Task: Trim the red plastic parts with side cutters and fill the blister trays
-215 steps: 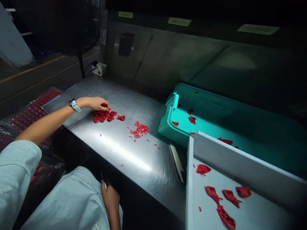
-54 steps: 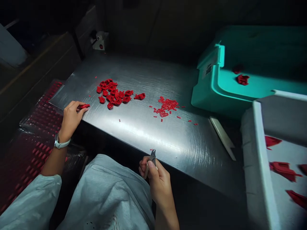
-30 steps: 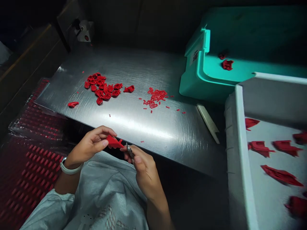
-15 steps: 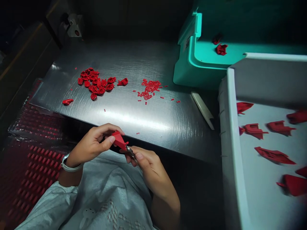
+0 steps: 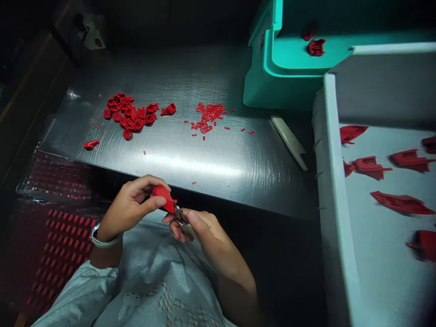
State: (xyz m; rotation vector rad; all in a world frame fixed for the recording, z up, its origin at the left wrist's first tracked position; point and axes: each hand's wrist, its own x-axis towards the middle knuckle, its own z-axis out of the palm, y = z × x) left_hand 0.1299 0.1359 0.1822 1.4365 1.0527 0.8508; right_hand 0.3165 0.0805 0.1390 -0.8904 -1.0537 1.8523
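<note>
Between the thumb and fingers of my left hand point(image 5: 136, 202) is a red plastic part point(image 5: 164, 198), held just in front of the table's near edge. My right hand point(image 5: 200, 231) is closed around a pair of small nippers point(image 5: 183, 219). Their metal jaws touch the right end of the part, beside a small red stub. The exact bite of the jaws is too small to make out. On the metal table point(image 5: 190, 159) lie a pile of red parts point(image 5: 127, 111) at the left and a heap of tiny red bits point(image 5: 210, 113) to its right.
A pale flat strip point(image 5: 289, 141) lies on the table's right side. Behind it stands a teal bin point(image 5: 282, 91) with red parts inside. A white bin point(image 5: 335, 181) holding several red parts is at the right. Plastic-covered trays of red pieces point(image 5: 64, 240) sit lower left.
The view has shifted slightly. The nippers' handles have turned and spread more into view, with the jaws still at the red part's end. My left hand keeps its hold.
</note>
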